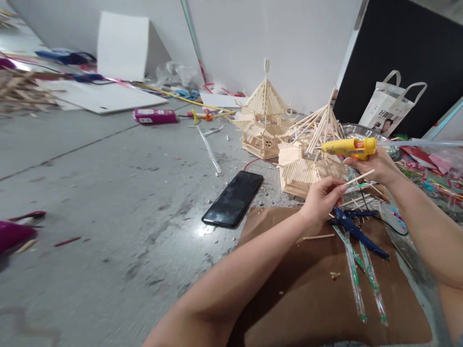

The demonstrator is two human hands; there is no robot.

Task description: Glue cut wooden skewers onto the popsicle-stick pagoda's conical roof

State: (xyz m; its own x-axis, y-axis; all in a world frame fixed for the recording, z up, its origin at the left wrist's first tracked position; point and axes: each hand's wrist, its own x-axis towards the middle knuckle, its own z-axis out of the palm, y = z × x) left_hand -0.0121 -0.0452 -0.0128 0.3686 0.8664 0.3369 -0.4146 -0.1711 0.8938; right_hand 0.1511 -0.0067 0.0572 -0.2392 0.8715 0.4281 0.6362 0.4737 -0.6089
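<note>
Glue gun (349, 148) clamped in right hand (376, 166), nozzle pointing left; left hand (320, 198) pinches wooden stick (360, 177) just below, angled up-right

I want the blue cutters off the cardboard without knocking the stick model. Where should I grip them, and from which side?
Probably take the blue cutters by the long handles, coming from the near right. They lie flat on the cardboard, handles splayed toward the wearer, head tucked under the left hand close to the stick model, so that end is crowded.
</note>
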